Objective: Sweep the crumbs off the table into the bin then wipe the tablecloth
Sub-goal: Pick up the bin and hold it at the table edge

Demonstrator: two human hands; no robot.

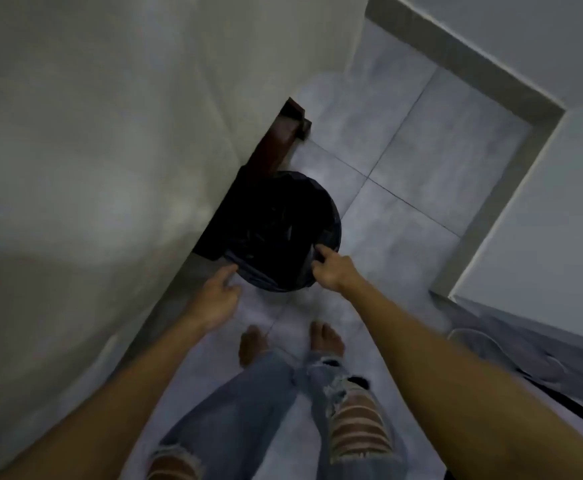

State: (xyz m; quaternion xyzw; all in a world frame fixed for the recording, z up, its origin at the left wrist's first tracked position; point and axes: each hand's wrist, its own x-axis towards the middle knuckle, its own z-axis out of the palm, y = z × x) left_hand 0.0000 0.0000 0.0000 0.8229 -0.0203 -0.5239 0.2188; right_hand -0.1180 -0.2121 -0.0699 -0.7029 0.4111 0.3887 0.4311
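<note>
Both arms are stretched down toward the bin (279,230), a round dark tub lined with a black bag, standing on the pale tiled floor (404,147) tucked partly under the hanging edge of the white tablecloth (92,150) on the left. The right hand (331,271) is at the bin's near right rim, fingers curled in and pinched on the edge of the bag, index finger lying over the rim. The left hand (219,297) is just short of the near left rim, fingers loosely spread and half open, index finger pointing at the bin, nothing in its grasp; whether the fingertip touches the bag is lost in the blur. Behind the bin, a dark reddish wooden table leg (279,136) slants up beneath the cloth. Near at the bottom, two bare feet (290,342) stand on the tiles, with ripped blue jeans (283,410) above them. Far right, a grey skirting strip (491,81) runs along the white wall. At the near right edge sits something pale and rounded, too blurred to make out.
</note>
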